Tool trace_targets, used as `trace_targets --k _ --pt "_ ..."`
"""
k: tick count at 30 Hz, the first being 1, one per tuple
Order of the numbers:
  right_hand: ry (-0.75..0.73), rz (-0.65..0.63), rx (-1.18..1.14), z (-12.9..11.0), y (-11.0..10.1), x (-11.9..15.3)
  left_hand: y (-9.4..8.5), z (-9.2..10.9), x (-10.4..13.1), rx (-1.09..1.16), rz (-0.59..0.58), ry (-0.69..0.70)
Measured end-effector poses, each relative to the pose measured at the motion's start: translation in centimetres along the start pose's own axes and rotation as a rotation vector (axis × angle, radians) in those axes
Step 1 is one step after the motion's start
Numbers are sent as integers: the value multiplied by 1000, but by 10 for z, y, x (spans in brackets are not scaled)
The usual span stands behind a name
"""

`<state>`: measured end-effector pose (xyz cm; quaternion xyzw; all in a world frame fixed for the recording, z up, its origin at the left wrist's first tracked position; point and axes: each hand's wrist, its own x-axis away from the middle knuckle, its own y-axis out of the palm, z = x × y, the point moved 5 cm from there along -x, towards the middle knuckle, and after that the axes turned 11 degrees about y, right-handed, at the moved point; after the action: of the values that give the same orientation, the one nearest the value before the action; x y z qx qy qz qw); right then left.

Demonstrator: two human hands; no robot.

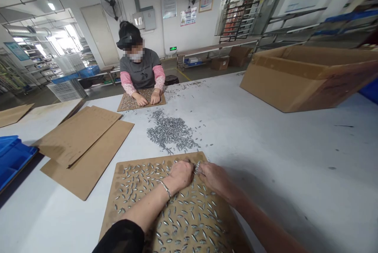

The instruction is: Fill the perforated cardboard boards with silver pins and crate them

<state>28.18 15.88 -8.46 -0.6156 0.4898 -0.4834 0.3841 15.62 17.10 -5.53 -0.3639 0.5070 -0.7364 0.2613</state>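
Observation:
A brown board (118, 180) lies on the white table in front of me, with many small silvery leaf-shaped pieces (177, 221) spread over it. Near its far edge, my left hand (181, 173) is closed, knuckles up, a bracelet at the wrist. Close beside it on the right, my right hand (213, 176) is closed too, its fingertips at a few pieces between the two hands. What either hand grips is too small and hidden to name. Just beyond the board sits a loose heap of the same pieces (171, 131).
Across the table a person (140, 69) rests both hands on another piece-covered board (125, 103). Bare brown boards (79, 134) overlap at left, near a blue bin (14, 158). A large cardboard box (274, 83) stands at the back right.

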Motion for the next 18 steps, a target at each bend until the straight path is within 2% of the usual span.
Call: trace_targets --k 9,18 --pt "-29 25 13 -2 1 3 -3 -10 -2 22 -18 -6" --pt "-177 118 65 -1 2 5 -17 -16 4 72 34 9"
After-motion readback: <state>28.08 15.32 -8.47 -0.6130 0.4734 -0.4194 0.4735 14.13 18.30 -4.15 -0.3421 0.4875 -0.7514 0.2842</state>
